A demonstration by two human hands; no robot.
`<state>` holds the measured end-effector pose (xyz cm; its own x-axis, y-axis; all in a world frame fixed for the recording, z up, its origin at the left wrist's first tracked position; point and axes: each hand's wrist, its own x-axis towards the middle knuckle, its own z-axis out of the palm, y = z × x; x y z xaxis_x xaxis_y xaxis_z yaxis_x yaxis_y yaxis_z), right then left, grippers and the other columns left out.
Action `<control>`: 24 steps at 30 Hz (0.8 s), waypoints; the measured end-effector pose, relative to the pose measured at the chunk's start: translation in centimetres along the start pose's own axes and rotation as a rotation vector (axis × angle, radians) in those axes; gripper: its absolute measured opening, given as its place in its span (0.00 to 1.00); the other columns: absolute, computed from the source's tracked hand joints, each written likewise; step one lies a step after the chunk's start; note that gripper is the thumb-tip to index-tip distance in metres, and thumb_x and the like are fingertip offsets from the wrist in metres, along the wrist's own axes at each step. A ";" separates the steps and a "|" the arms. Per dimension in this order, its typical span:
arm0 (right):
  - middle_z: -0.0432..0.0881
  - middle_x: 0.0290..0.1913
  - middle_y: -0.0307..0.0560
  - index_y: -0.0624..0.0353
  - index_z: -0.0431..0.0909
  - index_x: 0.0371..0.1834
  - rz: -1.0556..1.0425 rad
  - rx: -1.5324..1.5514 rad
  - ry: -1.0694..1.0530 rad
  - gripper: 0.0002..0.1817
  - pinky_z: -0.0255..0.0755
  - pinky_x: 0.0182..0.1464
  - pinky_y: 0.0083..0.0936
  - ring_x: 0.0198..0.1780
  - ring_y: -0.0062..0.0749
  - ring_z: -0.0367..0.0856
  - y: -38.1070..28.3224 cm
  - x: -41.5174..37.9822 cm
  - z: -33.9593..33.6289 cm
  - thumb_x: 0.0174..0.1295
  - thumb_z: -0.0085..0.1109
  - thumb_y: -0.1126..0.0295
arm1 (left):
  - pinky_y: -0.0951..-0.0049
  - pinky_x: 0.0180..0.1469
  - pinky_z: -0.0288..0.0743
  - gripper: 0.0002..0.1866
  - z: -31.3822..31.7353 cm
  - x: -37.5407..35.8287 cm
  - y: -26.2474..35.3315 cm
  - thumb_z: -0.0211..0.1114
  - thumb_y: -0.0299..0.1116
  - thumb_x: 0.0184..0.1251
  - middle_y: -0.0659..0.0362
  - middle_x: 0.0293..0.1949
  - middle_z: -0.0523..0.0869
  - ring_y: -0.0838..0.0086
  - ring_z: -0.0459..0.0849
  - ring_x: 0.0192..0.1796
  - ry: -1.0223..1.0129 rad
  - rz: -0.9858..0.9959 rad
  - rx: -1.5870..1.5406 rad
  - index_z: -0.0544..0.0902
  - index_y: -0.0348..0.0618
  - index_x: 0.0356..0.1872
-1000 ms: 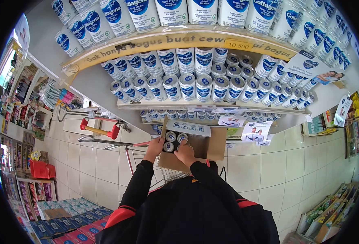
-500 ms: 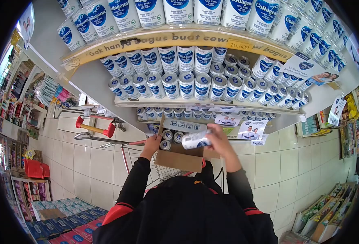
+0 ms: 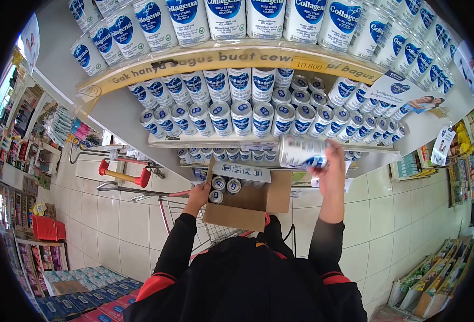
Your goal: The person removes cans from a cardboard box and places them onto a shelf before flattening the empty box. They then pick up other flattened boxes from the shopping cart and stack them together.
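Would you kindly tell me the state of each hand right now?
Left hand: holding the cardboard box at its left edge.
Right hand: closed around a can.

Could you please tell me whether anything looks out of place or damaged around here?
The Collagena cans on the middle shelf look uneven: right of centre, several lower cans leave a dip between higher neighbours on both sides. The yellow shelf strip also bears a dark mark. I see no spill.

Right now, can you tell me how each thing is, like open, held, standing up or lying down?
Cardboard box: open
Cans in the box: standing, tops up
Held can: tipped onto its side
Right hand: gripping that can
Left hand: holding the box's edge
Shelf cans: upright
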<state>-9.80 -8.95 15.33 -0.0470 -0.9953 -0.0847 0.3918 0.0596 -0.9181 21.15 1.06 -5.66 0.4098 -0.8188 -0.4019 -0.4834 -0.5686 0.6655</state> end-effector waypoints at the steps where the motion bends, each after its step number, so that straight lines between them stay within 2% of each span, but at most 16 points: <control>1: 0.72 0.28 0.47 0.62 0.62 0.46 -0.105 -0.098 0.000 0.19 0.63 0.17 0.14 0.16 0.27 0.70 -0.6 0.8 0.3 0.53 0.49 0.64 | 0.60 0.42 0.65 0.19 0.0 0.0 0.1 0.44 0.43 0.57 0.40 0.32 0.76 0.48 0.73 0.40 -0.006 -0.002 -0.018 0.75 0.37 0.34; 4: 0.73 0.27 0.48 0.63 0.62 0.46 -0.517 -0.439 -0.025 0.23 0.67 0.22 0.16 0.20 0.29 0.72 -2.7 3.8 2.4 0.51 0.54 0.60 | 0.60 0.42 0.65 0.19 -0.2 -0.3 0.7 0.44 0.43 0.57 0.40 0.31 0.76 0.49 0.73 0.40 -0.003 0.002 -0.018 0.75 0.37 0.34; 5: 0.73 0.27 0.48 0.63 0.62 0.46 -0.515 -0.438 -0.031 0.23 0.67 0.22 0.16 0.20 0.29 0.72 -3.2 5.0 3.2 0.51 0.54 0.60 | 0.60 0.41 0.65 0.19 -0.3 -0.5 0.8 0.44 0.43 0.57 0.41 0.31 0.76 0.49 0.73 0.39 0.003 0.009 0.003 0.75 0.37 0.34; 7: 0.75 0.26 0.52 0.64 0.65 0.43 -0.876 -0.796 -0.056 0.22 0.69 0.25 0.24 0.23 0.35 0.75 -3.9 7.3 4.9 0.52 0.54 0.58 | 0.60 0.41 0.65 0.19 0.0 -0.3 0.3 0.44 0.43 0.57 0.41 0.31 0.76 0.49 0.73 0.39 0.016 0.014 -0.008 0.75 0.38 0.34; 8: 0.75 0.26 0.52 0.64 0.65 0.43 -0.875 -0.795 -0.061 0.22 0.69 0.25 0.24 0.23 0.35 0.75 -4.0 8.2 5.7 0.52 0.54 0.58 | 0.60 0.41 0.65 0.19 0.2 -0.3 0.0 0.44 0.43 0.57 0.41 0.32 0.76 0.49 0.73 0.40 0.023 0.022 -0.018 0.75 0.38 0.35; 10: 0.75 0.26 0.55 0.64 0.68 0.41 -0.870 -1.075 -0.075 0.23 0.69 0.28 0.31 0.27 0.43 0.76 -4.1 9.6 7.4 0.51 0.53 0.55 | 0.60 0.42 0.65 0.19 0.0 -0.7 0.5 0.44 0.43 0.56 0.41 0.32 0.76 0.49 0.73 0.40 0.044 0.053 -0.011 0.75 0.38 0.35; 11: 0.75 0.26 0.55 0.64 0.68 0.41 -0.869 -1.072 -0.080 0.23 0.69 0.28 0.31 0.27 0.43 0.76 -3.9 10.4 7.8 0.51 0.53 0.55 | 0.60 0.42 0.65 0.19 -0.1 -1.0 0.8 0.44 0.43 0.56 0.41 0.33 0.76 0.49 0.73 0.40 0.061 0.083 -0.002 0.75 0.38 0.36; 13: 0.75 0.28 0.59 0.65 0.69 0.40 -0.943 -1.285 -0.088 0.24 0.69 0.31 0.29 0.28 0.46 0.75 -3.2 12.1 8.2 0.52 0.51 0.53 | 0.62 0.42 0.66 0.20 -0.3 -1.2 1.2 0.45 0.44 0.56 0.41 0.31 0.77 0.51 0.74 0.39 0.077 0.069 -0.001 0.75 0.37 0.36; 16: 0.75 0.29 0.59 0.65 0.70 0.39 -1.063 -1.309 -0.113 0.26 0.68 0.32 0.32 0.29 0.47 0.74 -2.4 13.3 8.5 0.51 0.51 0.50 | 0.65 0.42 0.66 0.20 -0.1 -0.9 0.6 0.46 0.45 0.56 0.42 0.29 0.77 0.52 0.76 0.38 0.084 0.060 -0.003 0.75 0.36 0.36; 20: 0.75 0.30 0.59 0.65 0.70 0.38 -1.078 -1.297 -0.146 0.26 0.68 0.33 0.33 0.29 0.48 0.74 -1.7 13.9 8.6 0.51 0.50 0.50 | 0.65 0.42 0.66 0.20 0.1 -0.7 0.2 0.45 0.44 0.57 0.41 0.30 0.77 0.52 0.75 0.39 0.087 0.063 -0.024 0.75 0.36 0.36; 24: 0.74 0.34 0.61 0.65 0.68 0.43 -1.018 -1.258 -0.202 0.25 0.67 0.35 0.34 0.31 0.49 0.74 -1.2 14.0 8.4 0.52 0.51 0.52 | 0.65 0.42 0.66 0.20 -0.2 -1.0 0.9 0.46 0.45 0.57 0.41 0.31 0.77 0.52 0.75 0.39 0.063 0.045 -0.018 0.75 0.36 0.36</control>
<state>-3.15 -23.58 18.50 0.3512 -0.6476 0.6762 -0.6833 -0.6711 -0.2877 20.46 1.38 -4.55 0.4362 -0.8366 -0.3314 -0.4885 -0.5294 0.6936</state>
